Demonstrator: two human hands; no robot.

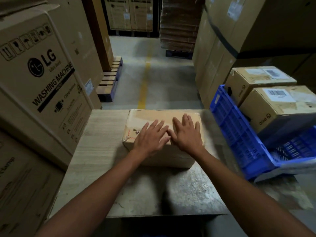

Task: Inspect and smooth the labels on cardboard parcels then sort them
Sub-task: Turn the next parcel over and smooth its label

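A taped cardboard parcel point(153, 117) lies on the work table point(102, 134), towards its far edge. Both my hands lie flat on the parcel's top with fingers straight and spread. My left hand point(150, 135) covers the near left part of the top, beside some red and black markings. My right hand point(186, 132) presses next to it on the right, the thumbs almost touching. Whatever label lies under the hands is hidden.
A blue plastic crate point(239, 134) stands tilted at the right, with two labelled cardboard boxes point(266, 110) behind and in it. Large washing machine cartons point(42, 74) crowd the left side. Stacked cartons and pallets line a concrete aisle with a yellow line ahead.
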